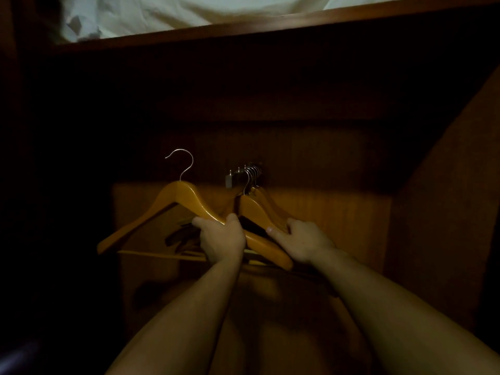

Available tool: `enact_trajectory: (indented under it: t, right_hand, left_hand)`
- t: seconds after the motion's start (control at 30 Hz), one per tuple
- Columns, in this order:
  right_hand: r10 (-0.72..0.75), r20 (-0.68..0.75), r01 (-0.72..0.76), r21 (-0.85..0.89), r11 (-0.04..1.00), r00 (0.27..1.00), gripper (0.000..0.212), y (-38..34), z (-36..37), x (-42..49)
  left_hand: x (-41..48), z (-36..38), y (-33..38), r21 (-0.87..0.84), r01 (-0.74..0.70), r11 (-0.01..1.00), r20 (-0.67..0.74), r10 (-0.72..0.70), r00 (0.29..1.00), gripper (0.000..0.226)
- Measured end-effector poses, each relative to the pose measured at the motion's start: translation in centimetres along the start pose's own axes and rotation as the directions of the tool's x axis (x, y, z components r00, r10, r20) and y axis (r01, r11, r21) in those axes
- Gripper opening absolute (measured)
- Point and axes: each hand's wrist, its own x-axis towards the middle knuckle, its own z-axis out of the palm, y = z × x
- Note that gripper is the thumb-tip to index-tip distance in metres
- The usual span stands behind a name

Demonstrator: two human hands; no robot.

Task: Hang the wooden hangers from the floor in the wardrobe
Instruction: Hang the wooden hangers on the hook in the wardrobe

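My left hand point(221, 239) grips the honey-coloured wooden hanger point(186, 196), just left of the hung wooden hangers point(257, 209) that my right hand point(300, 239) holds; I'd lift it and hook it beside them, slowly

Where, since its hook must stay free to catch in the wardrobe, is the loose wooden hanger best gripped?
Grip the loose wooden hanger midway along one sloping arm, coming from the near, lower side, as the left hand does. That arm is thick and rounded, so easy to wrap, and the upright metal hook stays clear. The right hand holds the hung hangers.
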Motion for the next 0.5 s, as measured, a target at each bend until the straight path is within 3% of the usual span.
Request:
enact_trajectory:
  t: [0.17, 0.27, 0.33, 0.4, 0.5]
  right_hand:
    - [-0.182, -0.196, 0.193, 0.038, 0.980, 0.964, 0.047, -0.8, -1.0, -2.5]
    - [-0.284, -0.032, 0.285, 0.035, 0.958, 0.958, 0.059, -2.0, -1.6, -3.8]
    - [-0.323, 0.057, 0.327, -0.084, 0.941, 0.945, 0.062, -3.2, -1.7, -4.6]
    - [-0.314, 0.062, 0.321, -0.192, 0.928, 0.947, 0.048, -4.3, -1.3, -5.6]
    - [-0.259, -0.011, 0.254, -0.163, 0.954, 0.966, 0.031, -4.9, -0.6, -7.1]
  left_hand:
    - [-1.6, 0.0, 0.2, -0.014, -0.012, 1.000, 0.030, 0.012, 0.999, 0.042]
    - [-2.7, -0.3, 0.4, 0.007, -0.041, 0.999, 0.032, 0.041, 0.999, 0.031]
    - [-3.4, -0.7, 0.7, 0.021, -0.076, 0.997, 0.054, 0.075, 0.996, 0.028]
    - [-4.1, -1.3, 1.0, 0.048, -0.122, 0.991, 0.104, 0.116, 0.988, 0.030]
    - [-4.2, -3.0, 0.9, 0.111, -0.237, 0.965, 0.235, 0.206, 0.950, 0.035]
